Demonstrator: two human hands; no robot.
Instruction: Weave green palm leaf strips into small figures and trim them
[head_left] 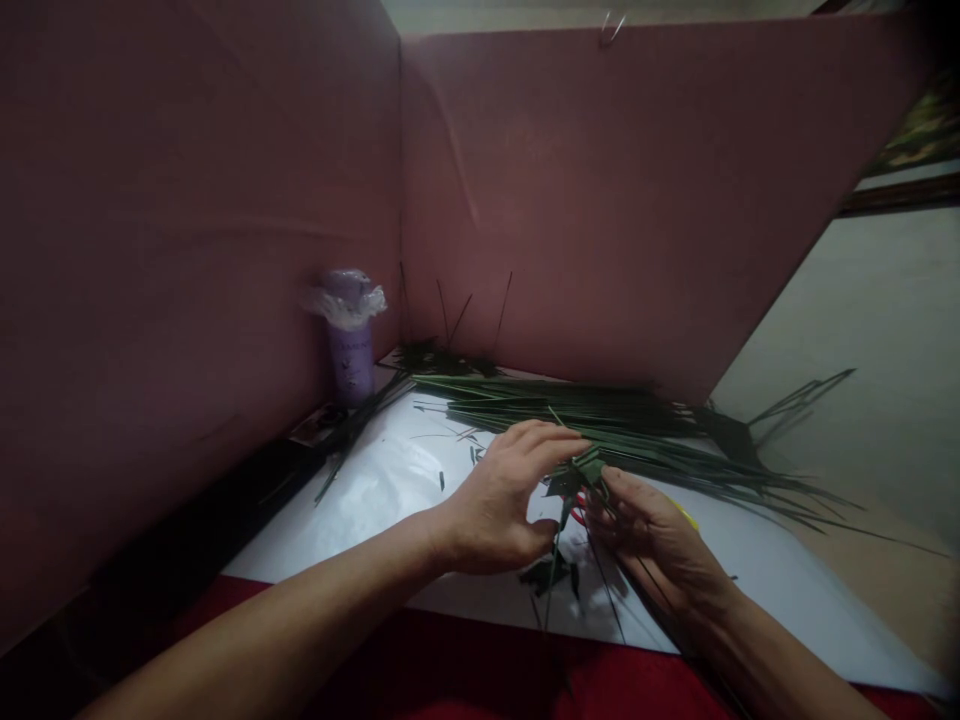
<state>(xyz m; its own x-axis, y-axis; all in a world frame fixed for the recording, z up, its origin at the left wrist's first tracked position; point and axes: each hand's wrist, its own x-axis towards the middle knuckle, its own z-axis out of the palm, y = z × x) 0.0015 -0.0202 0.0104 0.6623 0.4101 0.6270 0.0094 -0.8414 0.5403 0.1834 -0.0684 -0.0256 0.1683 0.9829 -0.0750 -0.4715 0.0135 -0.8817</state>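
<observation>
A small folded piece of green leaf strips point(587, 466) is between my hands, with long thin ends hanging down from it. My right hand point(660, 535) pinches its right side between thumb and fingers. From the left, my left hand point(510, 490) arches over with thumb and fingers spread apart. Its fingertips come up to the top of the folded piece; whether they touch it I cannot tell. Dark green leaf scraps point(551, 572) lie on the white sheet point(382, 500) beneath. A red loop point(578, 508) shows partly behind the folded piece.
A long bundle of green leaf strips point(570, 398) lies across the back of the sheet. A purple cup point(352, 355) with clear plastic on top stands at the back left. Pink panels point(600, 200) rise behind and at left. Something yellow point(686, 514) shows behind my right hand.
</observation>
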